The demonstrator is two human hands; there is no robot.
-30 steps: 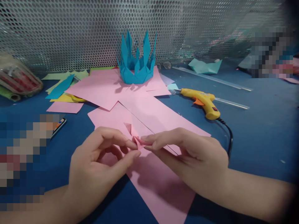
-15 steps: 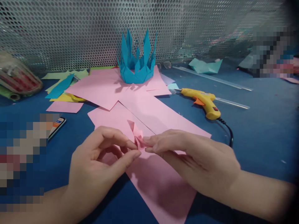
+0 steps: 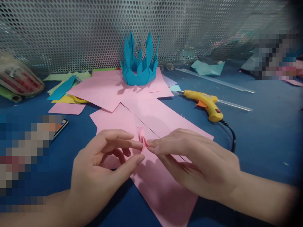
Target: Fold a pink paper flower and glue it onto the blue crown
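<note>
A small piece of folded pink paper (image 3: 143,140) is held up between my two hands, over pink sheets on the table. My right hand (image 3: 196,157) pinches its right side with thumb and fingertips. From the left, my left hand (image 3: 99,167) has a fingertip pressed to the paper and the thumb close under its lower edge. The index finger of that hand is lifted off. The fingers hide part of the folds. Beneath lies a large pink sheet (image 3: 165,192), shaded by my hands.
Behind stands a blue paper crown (image 3: 139,77) on more pink sheets (image 3: 101,90). A yellow glue gun (image 3: 203,99) with a black cord lies right, near clear glue sticks (image 3: 215,80). Paper scraps (image 3: 66,108), a phone (image 3: 62,126) and a jar (image 3: 20,75) are left. Perforated metal panel (image 3: 94,34) borders the back.
The folded paper has turned and its pointed flap now looks different. My left index finger has lifted away, and the gap to the thumb has widened. My right hand keeps its pinch.
</note>
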